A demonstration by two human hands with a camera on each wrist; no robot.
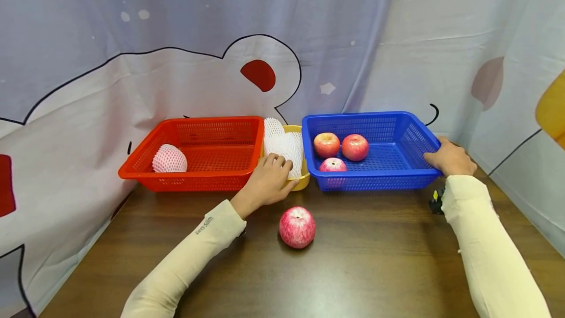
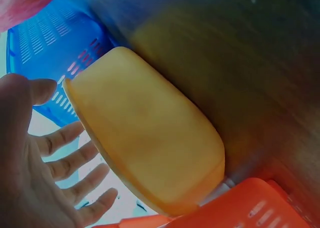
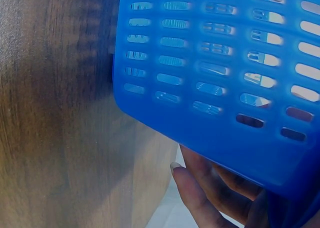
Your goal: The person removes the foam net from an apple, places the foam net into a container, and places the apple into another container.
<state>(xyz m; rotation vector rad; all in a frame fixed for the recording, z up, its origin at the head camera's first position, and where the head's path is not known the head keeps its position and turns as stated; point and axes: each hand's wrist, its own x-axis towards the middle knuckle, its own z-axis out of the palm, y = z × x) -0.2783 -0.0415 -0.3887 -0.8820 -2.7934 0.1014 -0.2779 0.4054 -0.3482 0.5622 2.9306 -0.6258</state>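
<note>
My left hand [image 1: 272, 180] is over a small yellow bin [image 1: 301, 183] that holds white foam net sleeves [image 1: 284, 148]. In the left wrist view its fingers [image 2: 67, 165] are spread and loosely bent beside the rim of the bin, with nothing seen between them. At the right end of the blue basket [image 1: 379, 180], my right hand [image 1: 452, 158] grips the rim; the right wrist view shows its fingers [image 3: 192, 193] curled at the basket's edge. A red apple [image 1: 297, 227] rests on the table in front of the bin.
Inside the blue basket, at its left, sit three apples [image 1: 355, 147]. A red basket [image 1: 190, 180] on the left contains an apple in a foam net [image 1: 169, 159]. The brown table [image 1: 375, 259] runs up to a printed curtain [image 1: 176, 82] behind the baskets.
</note>
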